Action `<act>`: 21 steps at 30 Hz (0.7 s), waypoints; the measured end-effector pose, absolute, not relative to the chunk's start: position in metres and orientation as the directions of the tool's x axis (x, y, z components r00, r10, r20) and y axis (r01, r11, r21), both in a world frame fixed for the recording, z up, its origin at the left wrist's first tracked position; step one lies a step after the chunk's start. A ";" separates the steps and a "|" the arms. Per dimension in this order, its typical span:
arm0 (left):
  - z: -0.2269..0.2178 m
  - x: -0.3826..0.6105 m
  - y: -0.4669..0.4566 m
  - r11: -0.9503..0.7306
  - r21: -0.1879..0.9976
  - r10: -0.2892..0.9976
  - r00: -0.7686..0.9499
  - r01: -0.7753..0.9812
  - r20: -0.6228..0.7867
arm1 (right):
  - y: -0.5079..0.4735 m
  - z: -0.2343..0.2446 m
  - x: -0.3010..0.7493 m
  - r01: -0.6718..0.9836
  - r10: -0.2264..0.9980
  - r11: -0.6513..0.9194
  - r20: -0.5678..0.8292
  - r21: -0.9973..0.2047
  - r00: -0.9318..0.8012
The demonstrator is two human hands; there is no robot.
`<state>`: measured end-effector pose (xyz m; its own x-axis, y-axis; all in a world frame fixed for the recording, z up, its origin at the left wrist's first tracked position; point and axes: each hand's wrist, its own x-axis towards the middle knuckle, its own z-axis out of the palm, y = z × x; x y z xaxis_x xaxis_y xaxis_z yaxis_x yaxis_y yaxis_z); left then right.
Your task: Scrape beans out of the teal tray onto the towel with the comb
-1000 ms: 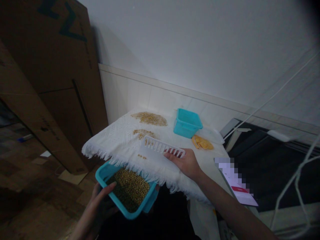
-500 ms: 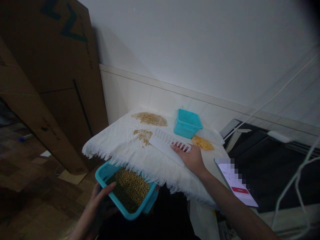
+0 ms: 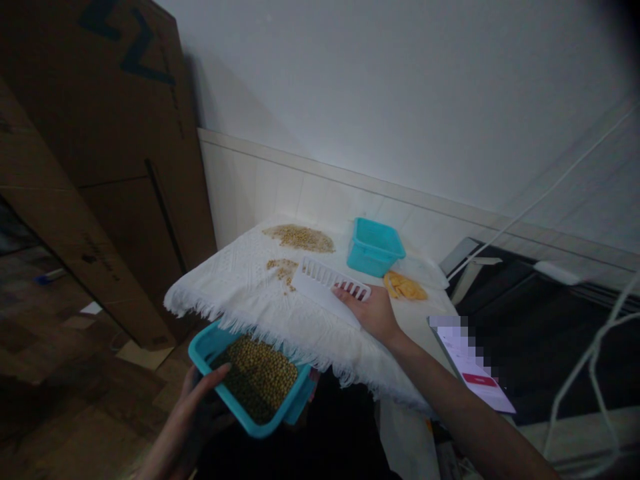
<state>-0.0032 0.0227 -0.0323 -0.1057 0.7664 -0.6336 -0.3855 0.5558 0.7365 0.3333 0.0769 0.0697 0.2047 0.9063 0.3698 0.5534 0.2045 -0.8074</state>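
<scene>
Probably heavy with loose beans (image 3: pixel 267 367), our tub (image 3: pixel 258 430) suits the left hand (image 3: pixel 197 397) holding its rim; our right hand (image 3: pixel 376 315) grips the light, stiff tray's (image 3: pixel 320 293) slotted side.

One camera looks from the person's head, forward and down, over the near bench (image 3: pixel 416 317), facing the wall (image 3: pixel 375 100).
</scene>
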 end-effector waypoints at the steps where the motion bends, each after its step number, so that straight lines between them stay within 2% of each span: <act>1: -0.031 -0.004 0.023 0.561 0.734 0.760 -0.111 -0.383 -0.640 | 0.078 0.069 0.332 0.549 0.909 0.207 0.367 -0.810 0.198; 14: 0.000 -0.007 0.016 0.540 0.722 0.761 -0.117 -0.433 -0.638 | 0.075 0.073 0.312 0.527 0.951 0.207 0.296 -0.825 0.090; 21: -0.007 -0.006 0.014 0.535 0.732 0.764 -0.129 -0.422 -0.632 | 0.041 0.082 0.302 0.508 0.964 0.243 0.263 -0.826 -0.033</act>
